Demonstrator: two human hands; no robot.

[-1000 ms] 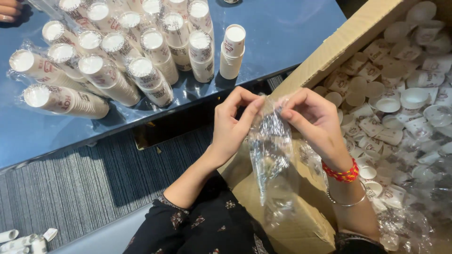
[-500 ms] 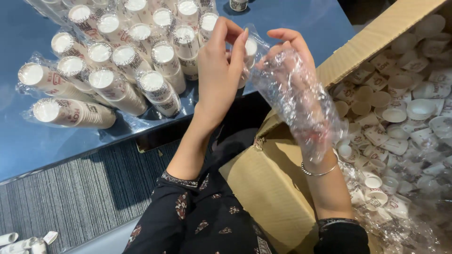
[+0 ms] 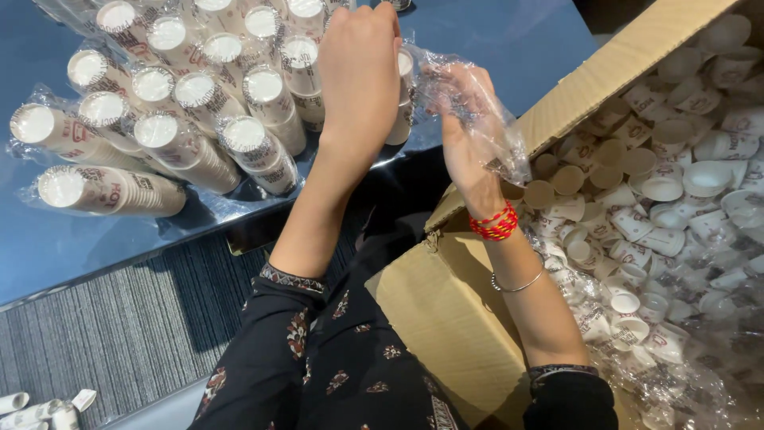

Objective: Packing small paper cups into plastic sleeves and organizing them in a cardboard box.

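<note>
My left hand [image 3: 358,72] is raised over the blue table [image 3: 517,40], its back toward me, fingers closed at the edge of a crumpled clear plastic bag [image 3: 497,139]. My right hand [image 3: 461,155], with a red bead bracelet and a thin bangle at the wrist, is wrapped in the same bag and grips it. A sleeved stack of paper cups [image 3: 404,103] stands just behind and between my hands, mostly hidden by the left one.
Many sleeved cup stacks [image 3: 183,135] lie packed together on the table's left. An open cardboard box [image 3: 613,72] at the right holds several loose paper cups [image 3: 660,183] and plastic wrap. Striped grey carpet [image 3: 103,334] is below, with small white rolls [image 3: 40,410] at the bottom left.
Both hands rose from over the box edge toward the table. The bag, first stretched between them, slid over my right hand and is now bunched around it.
</note>
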